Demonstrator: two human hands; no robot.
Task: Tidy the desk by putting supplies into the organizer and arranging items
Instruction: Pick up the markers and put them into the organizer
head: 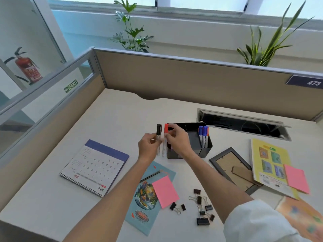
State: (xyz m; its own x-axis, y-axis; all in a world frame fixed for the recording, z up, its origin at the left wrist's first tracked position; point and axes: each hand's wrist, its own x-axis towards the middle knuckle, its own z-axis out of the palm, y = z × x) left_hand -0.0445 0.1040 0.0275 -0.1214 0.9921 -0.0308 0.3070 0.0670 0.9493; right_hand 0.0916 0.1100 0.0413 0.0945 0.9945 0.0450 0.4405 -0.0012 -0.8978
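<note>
**Two markers upright, organizer just behind**

Two markers held side by side with long axes vertical: black-capped marker (158,137) gripped by left hand (148,147), red-capped marker (166,135) pinched by right hand (176,140) fingers. Organizer (197,142) sits immediately beyond, mid-table toward the back edge, so the right hand is nearer. Binder clips (201,206) lie loose toward the front edge.

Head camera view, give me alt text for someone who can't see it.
Over a desk, the left hand holds a black-capped marker and the right hand a red-capped marker beside a dark organizer holding two blue markers. Binder clips lie nearer.
</note>
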